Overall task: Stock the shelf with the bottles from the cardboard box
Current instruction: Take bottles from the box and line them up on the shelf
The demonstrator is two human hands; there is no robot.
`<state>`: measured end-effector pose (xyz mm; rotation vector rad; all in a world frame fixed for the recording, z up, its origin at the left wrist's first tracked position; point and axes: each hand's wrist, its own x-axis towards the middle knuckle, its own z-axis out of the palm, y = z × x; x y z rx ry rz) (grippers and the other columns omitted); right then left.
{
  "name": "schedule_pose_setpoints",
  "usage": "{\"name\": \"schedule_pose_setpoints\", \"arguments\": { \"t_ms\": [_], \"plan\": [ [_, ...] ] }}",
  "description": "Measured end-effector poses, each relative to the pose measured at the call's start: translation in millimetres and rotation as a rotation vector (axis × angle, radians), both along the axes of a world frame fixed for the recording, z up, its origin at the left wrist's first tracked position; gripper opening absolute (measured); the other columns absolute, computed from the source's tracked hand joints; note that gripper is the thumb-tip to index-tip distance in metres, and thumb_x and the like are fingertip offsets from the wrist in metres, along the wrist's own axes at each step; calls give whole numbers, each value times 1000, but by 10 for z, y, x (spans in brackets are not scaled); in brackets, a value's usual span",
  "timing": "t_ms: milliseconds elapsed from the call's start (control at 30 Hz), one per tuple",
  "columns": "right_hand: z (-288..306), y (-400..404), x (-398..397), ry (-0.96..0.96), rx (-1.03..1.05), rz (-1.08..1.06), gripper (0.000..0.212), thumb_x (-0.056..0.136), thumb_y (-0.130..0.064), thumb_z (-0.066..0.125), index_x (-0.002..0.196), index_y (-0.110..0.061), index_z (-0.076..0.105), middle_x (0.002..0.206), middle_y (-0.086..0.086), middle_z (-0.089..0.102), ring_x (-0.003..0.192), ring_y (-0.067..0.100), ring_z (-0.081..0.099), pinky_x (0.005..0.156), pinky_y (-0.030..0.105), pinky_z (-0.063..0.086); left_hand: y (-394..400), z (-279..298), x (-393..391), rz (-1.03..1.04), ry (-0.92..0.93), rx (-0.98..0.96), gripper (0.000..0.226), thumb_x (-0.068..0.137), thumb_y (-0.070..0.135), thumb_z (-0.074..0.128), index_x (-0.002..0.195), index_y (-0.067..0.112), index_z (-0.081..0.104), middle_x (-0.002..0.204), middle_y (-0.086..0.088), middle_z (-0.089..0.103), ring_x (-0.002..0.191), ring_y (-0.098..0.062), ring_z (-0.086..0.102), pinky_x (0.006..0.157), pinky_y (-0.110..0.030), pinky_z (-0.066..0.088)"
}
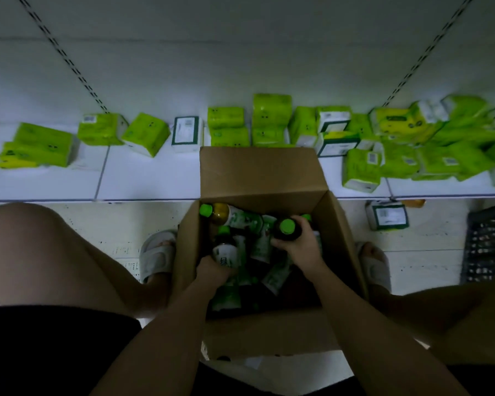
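Observation:
An open cardboard box (pixel 257 172) stands on the floor between my knees, its far flap leaning over the edge of the low white shelf (pixel 143 178). Inside lie several green-capped tea bottles with green and white labels. My left hand (pixel 212 271) is down in the box, shut around the lower part of one upright bottle (pixel 225 247). My right hand (pixel 296 247) grips another bottle (pixel 287 228) by its shoulder, its green cap facing up. A further bottle (pixel 220 214) lies at the box's far left corner.
Many green tissue packs (pixel 269 118) are scattered along the shelf, dense at the right. One tissue pack (pixel 387 215) lies on the floor right of the box. A dark plastic crate (pixel 489 247) sits at the far right. My slippered feet flank the box.

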<state>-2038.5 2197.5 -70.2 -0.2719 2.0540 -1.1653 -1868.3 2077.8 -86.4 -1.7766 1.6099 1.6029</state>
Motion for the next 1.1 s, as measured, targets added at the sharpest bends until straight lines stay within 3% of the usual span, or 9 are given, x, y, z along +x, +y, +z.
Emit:
{"name": "schedule_pose_setpoints", "arguments": {
  "t_ms": [133, 333, 467, 567, 633, 767, 900, 1000, 1100],
  "plan": [
    [206, 45, 95, -108, -83, -171, 69, 67, -21, 88, 123, -17, 47, 117, 3, 61, 109, 22, 59, 93, 39, 50, 34, 185, 114, 49, 98, -29, 74, 65, 7, 85, 130, 0, 50, 123, -19, 62, 113, -38, 58, 96, -51, 50],
    [559, 40, 294, -119, -139, -126, 66, 70, -31, 85, 122, -18, 46, 109, -2, 59, 105, 20, 58, 87, 35, 47, 105, 552, 166, 140, 295, -89, 74, 62, -5, 82, 125, 11, 46, 113, -13, 62, 100, -32, 61, 85, -46, 54],
    [830, -47, 351, -119, -250, -111, 66, 68, -36, 85, 123, -23, 51, 114, -2, 63, 108, 20, 60, 93, 39, 49, 54, 818, 132, 159, 464, -159, 73, 58, -5, 82, 120, 15, 49, 109, -10, 65, 94, -25, 64, 78, -43, 57],
    [1145, -142, 395, -93, -381, -109, 68, 62, -44, 86, 121, -27, 58, 114, -4, 68, 107, 18, 64, 98, 43, 50, -15, 1106, 70, 170, 586, -223, 66, 61, 1, 84, 114, 19, 50, 106, -6, 65, 88, -18, 65, 68, -31, 54],
    [1377, -203, 405, -32, -437, -94, 68, 57, -50, 85, 115, -25, 62, 110, -4, 71, 105, 17, 66, 97, 43, 51, -81, 1332, 25, 183, 671, -256, 61, 64, 4, 84, 113, 19, 50, 106, -6, 65, 88, -17, 66, 71, -31, 54],
    [1945, -316, 349, 58, -562, -71, 36, 74, -35, 80, 105, -26, 65, 101, -6, 72, 101, 16, 67, 92, 36, 52, -303, 1816, -23, 168, 819, -348, 57, 69, 4, 82, 115, 16, 51, 105, -5, 64, 90, -18, 66, 77, -36, 57],
    [2587, -434, 238, 132, -687, -50, 38, 79, -39, 74, 112, -22, 66, 108, -1, 73, 103, 17, 68, 96, 41, 52, -591, 2408, -22, 164, 951, -406, 60, 69, 16, 84, 120, 16, 52, 115, -3, 65, 99, -20, 67, 89, -46, 55],
    [3146, -546, 166, 175, -798, -43, 39, 79, -44, 72, 111, -22, 67, 108, 3, 74, 103, 20, 69, 96, 43, 52, -769, 2969, 1, 114, 1053, -443, 72, 57, 31, 88, 120, 19, 56, 123, -1, 64, 111, -22, 65, 97, -47, 51],
    [3722, -646, 97, 210, -893, -62, 32, 78, -44, 71, 102, -23, 68, 100, 1, 75, 96, 19, 71, 90, 40, 55, -910, 3557, -14, 64, 1137, -524, 78, 47, 34, 86, 118, 17, 57, 120, -2, 66, 111, -22, 64, 93, -45, 53]
  ]
}}
